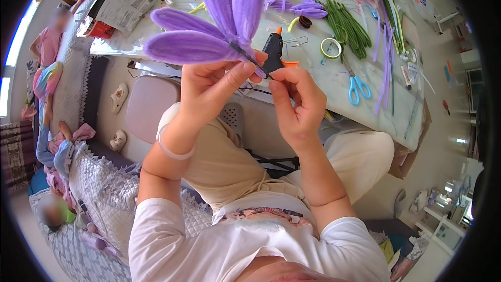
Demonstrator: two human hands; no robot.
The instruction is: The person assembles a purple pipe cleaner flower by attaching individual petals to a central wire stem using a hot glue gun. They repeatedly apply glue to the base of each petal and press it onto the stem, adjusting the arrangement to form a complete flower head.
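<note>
Purple fuzzy chenille petals [219, 11], several of them, fan out from a thin dark stem [243, 51]. My left hand [219, 86] pinches the base of the petals between thumb and fingers. At the stem's lower end, the thumb and forefinger of my right hand [299, 103] are closed on the dark tip. Both hands hold the piece above the table's near edge, fingertips close together. Just behind the fingers lies a black hot glue gun [273, 47] with an orange nozzle, partly hidden by my hands.
On the marble-patterned table [313, 82] lie blue-handled scissors [359, 89], a green tape roll [331, 48], green chenille stems [348, 27], purple looped petals [305, 8] and loose purple stems [385, 66]. A stool [150, 105] stands left. Two people are on the sofa [70, 70].
</note>
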